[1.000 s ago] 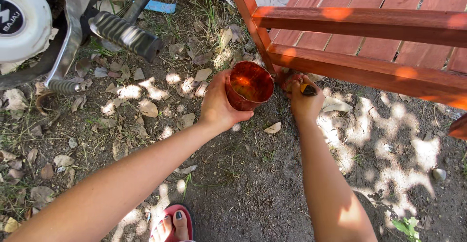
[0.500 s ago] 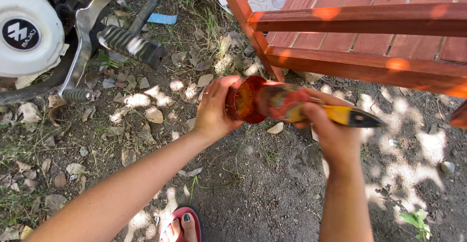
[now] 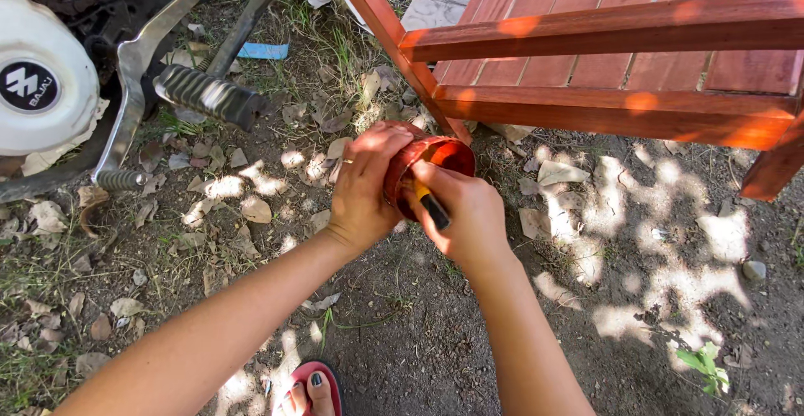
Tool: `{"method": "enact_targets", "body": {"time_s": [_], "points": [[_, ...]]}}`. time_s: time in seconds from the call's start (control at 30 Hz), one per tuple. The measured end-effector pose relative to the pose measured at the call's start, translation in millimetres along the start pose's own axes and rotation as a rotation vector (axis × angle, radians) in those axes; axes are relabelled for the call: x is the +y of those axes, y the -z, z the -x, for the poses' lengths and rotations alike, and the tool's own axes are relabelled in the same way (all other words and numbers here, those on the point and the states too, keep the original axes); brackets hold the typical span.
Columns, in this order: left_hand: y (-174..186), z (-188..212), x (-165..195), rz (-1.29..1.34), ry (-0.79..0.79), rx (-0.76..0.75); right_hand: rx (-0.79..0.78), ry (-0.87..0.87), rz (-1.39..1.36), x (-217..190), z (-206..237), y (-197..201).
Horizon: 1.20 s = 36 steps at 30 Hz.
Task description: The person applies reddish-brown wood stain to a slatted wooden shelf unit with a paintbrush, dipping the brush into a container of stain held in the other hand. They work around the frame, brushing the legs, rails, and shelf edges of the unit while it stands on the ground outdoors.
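Left hand (image 3: pixel 362 183) wraps the side of a small round cup (image 3: pixel 423 169), stained red-orange, tilted so its open mouth faces the right hand; ring visible on one finger. Right hand (image 3: pixel 463 215) is closed around a paintbrush handle (image 3: pixel 430 205), yellow with a black end, which runs into the cup mouth; bristles hidden inside. Cup sits between both hands, held above the dirt, just in front of the leg of a reddish-brown wooden bench (image 3: pixel 603 73) with glossy, slatted boards. Ground (image 3: pixel 586 299) is bare soil with dry leaves and dappled sun. Motorcycle (image 3: pixel 75 64) at upper left: white engine cover, ribbed rubber footpeg (image 3: pixel 205 94). Red sandal (image 3: pixel 311 387) at the bottom edge.
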<state>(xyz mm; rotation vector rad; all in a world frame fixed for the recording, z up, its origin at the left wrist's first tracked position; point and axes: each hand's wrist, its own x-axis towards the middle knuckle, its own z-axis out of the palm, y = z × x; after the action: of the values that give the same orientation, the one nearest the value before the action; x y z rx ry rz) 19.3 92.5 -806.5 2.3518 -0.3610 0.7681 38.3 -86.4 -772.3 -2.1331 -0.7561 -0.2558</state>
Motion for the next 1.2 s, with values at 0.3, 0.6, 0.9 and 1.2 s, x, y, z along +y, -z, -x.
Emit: {"method": "enact_targets", "body": {"time_s": [0.3, 0.6, 0.9, 1.2], "points": [[-4.2, 4.4, -9.4, -0.167, 0.012, -0.139, -0.055, -0.151, -0.073, 14.4, 4.5, -5.1], [-12.0, 17.4, -20.9, 0.088, 0.656, -0.207, 0.519, -0.939, -1.022, 66.9, 30.2, 16.0], [-0.7, 15.5, -21.2, 0.021, 0.744, -0.208, 0.726, -1.052, -1.203, 72.5, -30.5, -7.7], [6.5, 10.9, -6.3, 0.100, 0.702, -0.199, 0.713, -0.901, -0.810, 46.3, -49.7, -24.9]]}}
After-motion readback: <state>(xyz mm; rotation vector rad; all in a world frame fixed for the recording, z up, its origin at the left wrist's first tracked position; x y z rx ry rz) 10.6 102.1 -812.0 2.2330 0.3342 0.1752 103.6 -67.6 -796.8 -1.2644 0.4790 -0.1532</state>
